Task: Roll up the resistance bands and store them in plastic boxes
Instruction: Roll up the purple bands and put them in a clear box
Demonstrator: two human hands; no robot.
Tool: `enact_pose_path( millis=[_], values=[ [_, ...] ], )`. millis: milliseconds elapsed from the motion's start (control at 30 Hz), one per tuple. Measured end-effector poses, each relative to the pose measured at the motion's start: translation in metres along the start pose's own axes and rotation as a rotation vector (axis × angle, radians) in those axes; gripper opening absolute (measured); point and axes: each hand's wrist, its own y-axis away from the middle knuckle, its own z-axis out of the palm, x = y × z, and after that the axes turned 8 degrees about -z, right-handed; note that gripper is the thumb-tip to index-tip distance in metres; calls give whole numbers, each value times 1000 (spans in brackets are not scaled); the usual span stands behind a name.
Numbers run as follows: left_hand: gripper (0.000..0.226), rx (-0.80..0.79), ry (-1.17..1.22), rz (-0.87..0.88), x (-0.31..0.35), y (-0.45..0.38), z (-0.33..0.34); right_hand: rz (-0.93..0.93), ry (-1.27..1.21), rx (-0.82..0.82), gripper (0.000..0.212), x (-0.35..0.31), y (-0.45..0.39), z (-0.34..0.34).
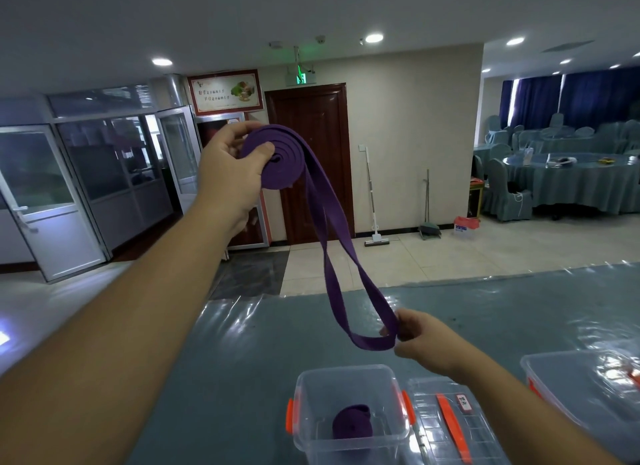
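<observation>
Left hand [230, 171], upper centre of frame, grips part-wound coil of flat purple rubber resistance band [277, 163]; right hand [417, 336], lower right, pinches hanging loop end. Clear plastic box with orange latches [349, 412], bottom centre on bench, holds one rolled purple band [351, 421]. Risk: twisted tail winds in crooked, or loosened thumb lets springy coil unroll.

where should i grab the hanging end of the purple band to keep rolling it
Grip the band at the bottom fold of its loop, where the right hand pinches it, coming from the right. Both strands meet there, below the coil held by the left hand.
</observation>
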Motion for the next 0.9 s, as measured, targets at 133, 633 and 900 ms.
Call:
enact_pose_path(
  millis=[133,633,900],
  values=[
    [33,-5,-2,14,1,1,-4,-19,-3,81,20,11,0,1],
    [33,5,-91,81,6,4,-12,130,-603,290,15,19,2,-9],
    [33,0,-99,78,5,3,-17,83,-444,121,15,25,15,-5]
  ],
)
